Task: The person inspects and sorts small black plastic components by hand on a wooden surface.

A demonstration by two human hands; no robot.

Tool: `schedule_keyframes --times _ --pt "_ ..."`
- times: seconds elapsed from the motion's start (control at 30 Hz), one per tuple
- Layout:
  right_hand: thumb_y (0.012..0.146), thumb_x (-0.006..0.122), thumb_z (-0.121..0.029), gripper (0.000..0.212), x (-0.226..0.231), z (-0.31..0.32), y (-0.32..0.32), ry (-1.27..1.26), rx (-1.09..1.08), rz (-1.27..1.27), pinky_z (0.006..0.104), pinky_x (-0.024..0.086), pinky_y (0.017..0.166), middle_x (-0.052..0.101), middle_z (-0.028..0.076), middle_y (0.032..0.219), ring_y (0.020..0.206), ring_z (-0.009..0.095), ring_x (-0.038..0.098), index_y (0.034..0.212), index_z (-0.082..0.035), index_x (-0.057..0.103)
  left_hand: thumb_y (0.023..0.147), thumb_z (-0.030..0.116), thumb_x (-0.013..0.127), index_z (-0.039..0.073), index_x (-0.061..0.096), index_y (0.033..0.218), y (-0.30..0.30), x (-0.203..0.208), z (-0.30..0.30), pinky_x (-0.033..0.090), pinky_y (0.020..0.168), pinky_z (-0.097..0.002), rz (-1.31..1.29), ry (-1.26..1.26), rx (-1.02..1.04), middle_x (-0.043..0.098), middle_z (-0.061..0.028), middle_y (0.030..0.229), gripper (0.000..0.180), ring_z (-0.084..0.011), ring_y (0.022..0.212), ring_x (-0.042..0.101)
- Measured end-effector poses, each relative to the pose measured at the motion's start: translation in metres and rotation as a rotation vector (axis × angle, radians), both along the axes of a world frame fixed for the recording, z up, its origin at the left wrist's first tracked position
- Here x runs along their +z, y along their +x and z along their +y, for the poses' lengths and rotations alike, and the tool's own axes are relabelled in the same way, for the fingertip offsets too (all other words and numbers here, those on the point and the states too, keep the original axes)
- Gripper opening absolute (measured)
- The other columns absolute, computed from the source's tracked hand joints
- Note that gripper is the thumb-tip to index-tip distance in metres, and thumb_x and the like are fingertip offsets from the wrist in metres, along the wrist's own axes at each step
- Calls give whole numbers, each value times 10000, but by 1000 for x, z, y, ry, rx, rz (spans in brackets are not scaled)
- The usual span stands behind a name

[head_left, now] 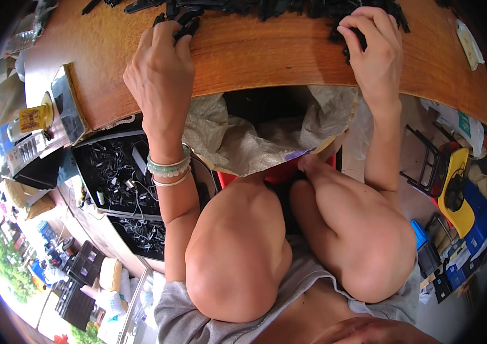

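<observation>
Near the far edge of a brown wooden table (255,54), my left hand (162,71) is closed, its fingers and thumb pressed against small black plastic pieces (187,24). My right hand (374,51) is at the far right, fingers curled and thumb brought toward them around black plastic pieces (360,40); the exact grip is partly hidden. Between the hands, along the table's top edge, lies a loose row of similar black pieces (272,8). Bracelets (169,167) circle my left wrist.
Below the table edge an open woven sack (212,123) hangs above my knees, with red behind it. At left stand black trays (118,172) full of small black parts and a dark box-like object (70,103) on the table edge. A yellow stool (455,192) is at right.
</observation>
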State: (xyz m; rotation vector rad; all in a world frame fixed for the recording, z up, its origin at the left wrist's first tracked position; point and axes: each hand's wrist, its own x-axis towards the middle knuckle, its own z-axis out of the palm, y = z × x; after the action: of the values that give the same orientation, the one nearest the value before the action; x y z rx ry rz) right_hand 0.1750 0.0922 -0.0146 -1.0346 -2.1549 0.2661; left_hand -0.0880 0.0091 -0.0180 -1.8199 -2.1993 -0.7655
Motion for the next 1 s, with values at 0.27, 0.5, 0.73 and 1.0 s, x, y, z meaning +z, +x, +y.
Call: schedule_keyframes --times 0.27,0.5,0.73,1.0 --pt "777 687 1 154 0 8 -5 96 -19 -104 278 466 676 625 55 879 776 169 598 921 -13 634 798 119 672 18 628 846 5 0 -4 465 611 -362 -140 10 -97 618 -96 759 120 -292 664 615" --pt "768 701 -23 133 3 13 -4 174 -26 -195 304 456 693 613 44 876 789 189 585 883 -23 634 935 79 533 -98 573 1070 28 0 3 511 748 -299 -1754 -47 -390 653 -145 936 226 -184 806 637" --pt "781 700 -24 105 3 11 -5 92 -75 -65 292 447 654 622 24 891 758 155 577 868 -34 642 942 93 465 -113 516 1197 52 2 10 489 710 -255 -1717 -230 -443 648 -170 993 332 -215 790 660" --pt "852 587 74 244 16 -24 -15 -781 377 785 225 534 699 653 97 976 790 118 629 1095 52 581 952 126 476 -120 534 1136 69 2 13 562 668 -285 -1887 -334 -468 664 -151 893 313 -222 745 674"
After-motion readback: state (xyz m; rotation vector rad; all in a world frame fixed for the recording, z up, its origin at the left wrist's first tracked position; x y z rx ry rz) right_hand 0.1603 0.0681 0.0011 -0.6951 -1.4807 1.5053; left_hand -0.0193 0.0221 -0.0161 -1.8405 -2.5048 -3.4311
